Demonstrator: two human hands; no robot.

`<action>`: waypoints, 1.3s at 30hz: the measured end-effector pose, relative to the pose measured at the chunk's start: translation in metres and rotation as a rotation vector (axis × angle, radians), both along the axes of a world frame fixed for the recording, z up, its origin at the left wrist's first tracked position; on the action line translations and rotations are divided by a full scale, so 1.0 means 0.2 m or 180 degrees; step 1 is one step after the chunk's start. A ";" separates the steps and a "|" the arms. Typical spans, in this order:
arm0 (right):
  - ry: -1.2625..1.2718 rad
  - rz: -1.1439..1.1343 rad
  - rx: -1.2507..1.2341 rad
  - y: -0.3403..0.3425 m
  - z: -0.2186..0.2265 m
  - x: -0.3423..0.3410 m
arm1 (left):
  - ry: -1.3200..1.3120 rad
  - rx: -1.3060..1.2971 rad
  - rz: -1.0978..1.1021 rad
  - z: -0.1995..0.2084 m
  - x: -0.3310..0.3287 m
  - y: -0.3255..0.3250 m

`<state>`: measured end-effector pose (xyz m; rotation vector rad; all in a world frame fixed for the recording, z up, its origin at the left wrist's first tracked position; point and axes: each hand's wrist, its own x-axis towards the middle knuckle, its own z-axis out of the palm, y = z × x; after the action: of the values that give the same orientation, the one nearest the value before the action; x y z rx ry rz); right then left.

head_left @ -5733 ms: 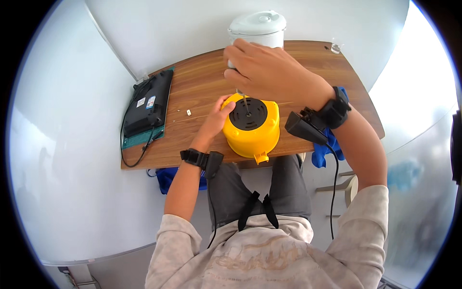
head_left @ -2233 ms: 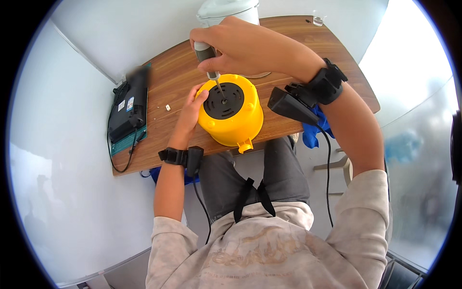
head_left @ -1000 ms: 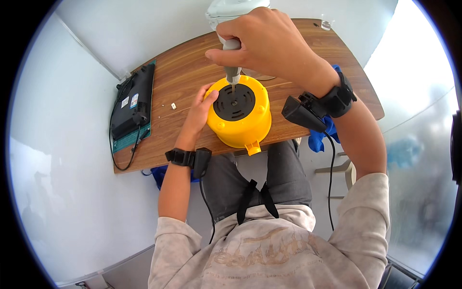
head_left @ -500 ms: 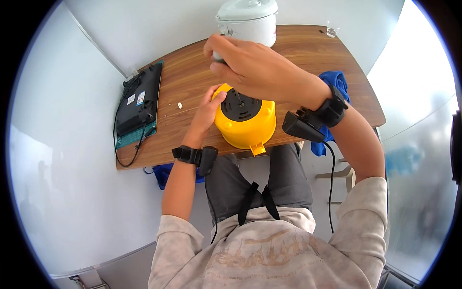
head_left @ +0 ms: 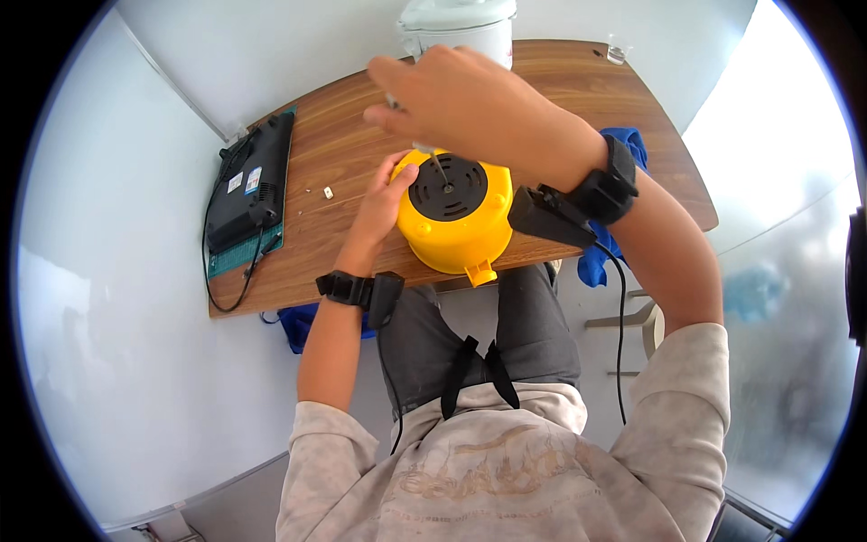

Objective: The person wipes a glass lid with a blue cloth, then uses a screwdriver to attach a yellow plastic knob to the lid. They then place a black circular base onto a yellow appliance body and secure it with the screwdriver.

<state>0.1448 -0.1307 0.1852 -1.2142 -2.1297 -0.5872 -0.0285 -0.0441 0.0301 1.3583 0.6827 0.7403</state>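
Observation:
A round yellow appliance housing (head_left: 459, 251) rests at the table's near edge, with a black slotted disc (head_left: 465, 203) facing up and a small yellow lug at its near side. My left hand (head_left: 381, 200) grips the housing's left side, thumb over its upper edge. Above it, my right hand (head_left: 452, 95) is closed loosely round a screwdriver (head_left: 439, 169), thumb and forefinger spread apart. Most of the handle is hidden under the hand. The thin shaft slants down to the middle of the disc, where its tip meets the centre hole.
At the back stands a pale lidded rice cooker (head_left: 461, 36), with a clear cup (head_left: 618, 50) to its right. A black flat device with a cable (head_left: 251, 190) lies on a green mat (head_left: 219, 262) at left. Blue cloth (head_left: 593, 266) hangs at right; a small white piece (head_left: 328, 192) lies near my left hand.
My right hand has turned on the screwdriver, its thumb and forefinger now further apart, and more of the shaft shows. My left hand keeps its hold on the housing. The whole view has shifted slightly.

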 end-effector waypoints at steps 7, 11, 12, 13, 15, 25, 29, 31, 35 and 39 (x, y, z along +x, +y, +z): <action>-0.0050 -0.0595 0.0107 -0.05 0.02 0.00 | 0.0147 0.0105 0.0044 0.03 0.01 -0.02; 0.0188 0.0080 0.0001 -0.03 0.02 0.04 | 0.0090 0.0144 0.0009 0.00 0.01 0.00; 0.0305 0.0466 0.0204 0.02 -0.02 0.07 | 0.0091 0.0163 -0.0002 0.00 0.01 0.00; 0.0421 0.0862 0.0397 0.03 0.00 0.05 | 0.0072 0.0179 -0.0022 -0.01 0.00 0.01; 0.0725 0.0708 -0.0241 -0.02 0.03 0.04 | 0.0035 0.0211 -0.0057 -0.03 0.00 0.03; 0.0776 0.0567 -0.0916 -0.04 0.10 0.13 | 0.0019 0.0189 0.0032 -0.01 0.01 0.00; 0.0743 0.0292 -0.0913 -0.02 0.11 0.17 | -0.0004 0.0143 0.0030 -0.02 0.01 0.01; 0.0829 0.0099 -0.1020 -0.01 0.12 0.19 | 0.0000 0.0143 0.0023 -0.02 0.01 0.01; 0.0964 -0.0026 -0.1095 0.02 0.10 0.22 | 0.0010 0.0133 0.0046 -0.02 0.01 0.00; 0.0938 -0.0068 -0.1103 0.00 0.10 0.21 | 0.0047 0.0112 0.0038 -0.01 0.01 0.00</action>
<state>0.1866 -0.1308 0.2059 -1.4101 -2.0162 -0.0370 -0.0265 -0.0445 0.0280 1.3941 0.6928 0.7555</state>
